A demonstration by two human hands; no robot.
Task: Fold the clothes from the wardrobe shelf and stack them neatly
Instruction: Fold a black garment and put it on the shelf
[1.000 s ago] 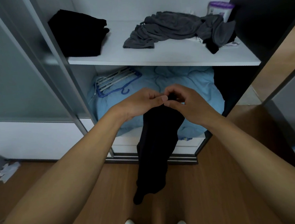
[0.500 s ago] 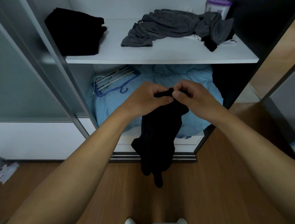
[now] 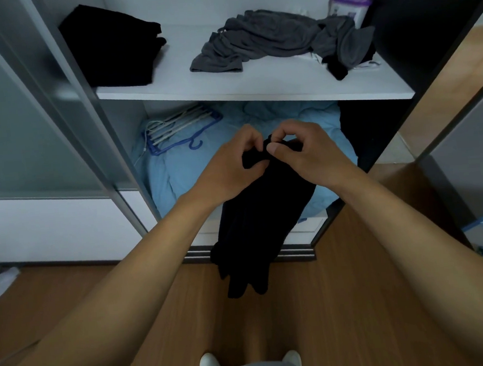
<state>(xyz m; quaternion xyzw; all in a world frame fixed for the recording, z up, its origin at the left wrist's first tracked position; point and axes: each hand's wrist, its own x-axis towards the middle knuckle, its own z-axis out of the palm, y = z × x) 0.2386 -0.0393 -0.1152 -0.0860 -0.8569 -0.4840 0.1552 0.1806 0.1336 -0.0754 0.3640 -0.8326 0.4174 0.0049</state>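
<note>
Head view: garment [image 3: 261,224] pinched by left hand [image 3: 230,166], right hand [image 3: 310,154], not yet folded; stack [image 3: 114,45] folded on shelf [image 3: 256,86]; grey pile [image 3: 275,38] left.

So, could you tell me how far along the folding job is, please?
Looks done: a folded black pile sits on the shelf, left side. In hand: the left hand and right hand pinch the top of a black garment that hangs unfolded. Left: the crumpled grey clothes on the shelf's right, then stacking.
</note>
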